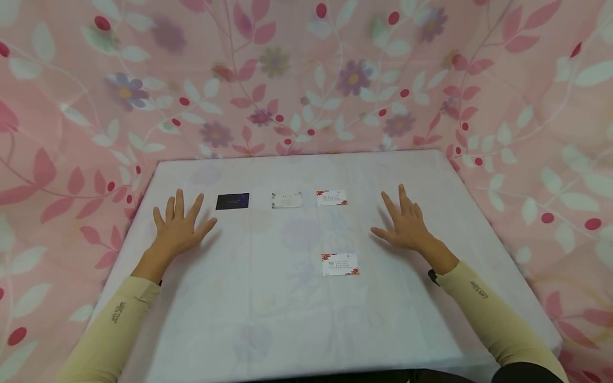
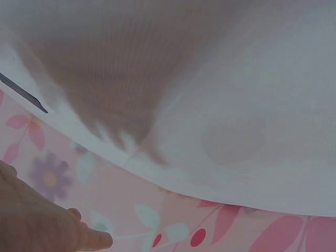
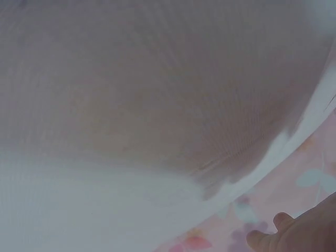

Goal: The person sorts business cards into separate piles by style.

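Note:
Both hands lie flat and spread on a white-covered table [image 1: 268,319] in the head view. My left hand [image 1: 179,223] rests palm down at the left, just left of a dark card [image 1: 232,201]. My right hand [image 1: 406,223] rests palm down at the right. Past them runs a row with the dark card, a pale card [image 1: 287,200] and a white card with red flowers [image 1: 331,198]. A second red-flowered card [image 1: 340,264] lies nearer, left of my right wrist. Each wrist view shows only the cloth and part of a hand [image 2: 37,220] [image 3: 299,231].
A pink floral cloth [image 1: 306,74] hangs behind and around the table. The table's edges drop off at left, right and far side. Both arms wear pale yellow sleeves [image 1: 483,308].

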Motion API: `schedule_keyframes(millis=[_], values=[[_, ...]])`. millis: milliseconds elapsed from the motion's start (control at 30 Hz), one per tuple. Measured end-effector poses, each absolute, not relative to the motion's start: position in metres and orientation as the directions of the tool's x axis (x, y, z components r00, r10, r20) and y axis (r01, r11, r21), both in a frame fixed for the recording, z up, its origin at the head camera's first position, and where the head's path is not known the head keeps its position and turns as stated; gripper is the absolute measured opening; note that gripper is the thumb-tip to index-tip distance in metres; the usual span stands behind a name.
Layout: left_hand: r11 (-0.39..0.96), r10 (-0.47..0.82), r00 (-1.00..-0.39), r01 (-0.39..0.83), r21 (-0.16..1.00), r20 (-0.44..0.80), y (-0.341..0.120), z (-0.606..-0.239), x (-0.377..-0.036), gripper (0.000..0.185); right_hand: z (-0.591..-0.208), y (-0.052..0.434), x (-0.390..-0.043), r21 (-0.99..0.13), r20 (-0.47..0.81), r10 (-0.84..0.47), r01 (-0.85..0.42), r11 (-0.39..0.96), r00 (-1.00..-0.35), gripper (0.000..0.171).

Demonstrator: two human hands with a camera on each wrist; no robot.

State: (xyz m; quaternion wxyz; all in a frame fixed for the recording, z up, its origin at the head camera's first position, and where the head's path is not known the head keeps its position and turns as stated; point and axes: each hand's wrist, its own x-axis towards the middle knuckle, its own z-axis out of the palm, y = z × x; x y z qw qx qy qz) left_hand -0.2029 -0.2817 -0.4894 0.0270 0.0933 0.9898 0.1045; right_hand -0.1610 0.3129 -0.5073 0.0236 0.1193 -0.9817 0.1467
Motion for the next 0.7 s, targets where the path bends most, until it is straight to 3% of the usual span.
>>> schedule_keyframes(millis=[433,567,700], values=[[0.948,0.255,-0.967,0.248,0.200,-0.010,-0.259,-0.488,-0.194,0.092,-0.502,0.305,-0.153,-0.294,0.025,-0.270,-0.265,0.918,-0.963,0.104],[0.918,0.331,-0.941,0.337,0.209,0.065,-0.235,-0.487,-0.189,0.095,-0.502,0.297,-0.147,-0.319,0.019,-0.320,-0.309,0.896,-0.947,0.104],[0.848,0.461,-0.872,0.487,0.209,0.164,-0.195,-0.489,-0.176,0.100,-0.504,0.285,-0.136,-0.319,0.001,-0.393,-0.373,0.871,-0.920,0.104]])
